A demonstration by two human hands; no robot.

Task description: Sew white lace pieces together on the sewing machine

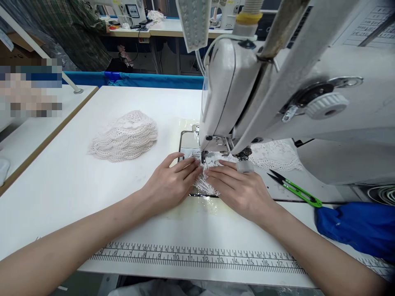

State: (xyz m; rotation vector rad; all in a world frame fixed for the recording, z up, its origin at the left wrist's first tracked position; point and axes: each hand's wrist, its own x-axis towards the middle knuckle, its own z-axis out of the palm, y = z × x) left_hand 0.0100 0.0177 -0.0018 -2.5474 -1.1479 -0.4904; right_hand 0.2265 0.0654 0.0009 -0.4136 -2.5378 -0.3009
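White lace [206, 183] lies under the presser foot [203, 156] of a white sewing machine [222, 86]. My left hand [174, 179] rests flat on the lace's left side, fingers stretched toward the needle. From the right, my right hand [239, 187] presses on the same lace with its fingers extended and close to the foot. Both hands lie flat rather than gripping. The needle tip and part of the lace are hidden by the foot and my fingers. More scalloped lace [274, 155] lies behind my right hand, under the machine arm.
A stack of lace pieces [126, 135] sits on the white table [123, 213] to the left. Green thread snips [298, 190] and a blue cloth [358, 226] lie at right. A printed ruler [197, 259] runs along the front edge. Another person's sleeve [74, 24] shows behind.
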